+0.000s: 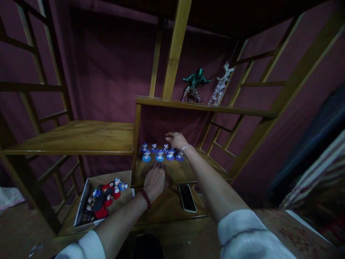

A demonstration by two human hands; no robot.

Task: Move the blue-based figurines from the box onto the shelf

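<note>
Curls the right hand [175, 139] loosely at 1 o'clock of the small figurines [159, 155]; cannot tell whether grasping one or merely hovering above the back row. Holds the left hand [156, 180] palm-down at 6 o'clock, just in front of the nearer row, with fingertips out of sight; cannot tell about its grip either. Has the figurines standing close together in two rows on the lower shelf [178, 175].

Wears a silver bracelet [186, 146] right beside the front-row figurine at 4 o'clock: could catch it on drawing back and, given such tight spacing, tip neighbours too. Could also nudge the nearest bases with the left hand, judging badly in this dim light.

Farther out, at 5 o'clock, a phone [188, 198] near the front edge of the board [167, 208]: could knock it off with a dropped right forearm [215, 183]. At 8 o'clock, an open cardboard box [124, 201] of jumbled red-and-black figures [100, 207]: could snag the red bead bracelet [145, 198] among them.

Outermost, on the shelf above [205, 107], a green-hooded figure [198, 80] at 1 o'clock and a clear deer figure [221, 86] toward 2: could topple both by bumping the underside.
</note>
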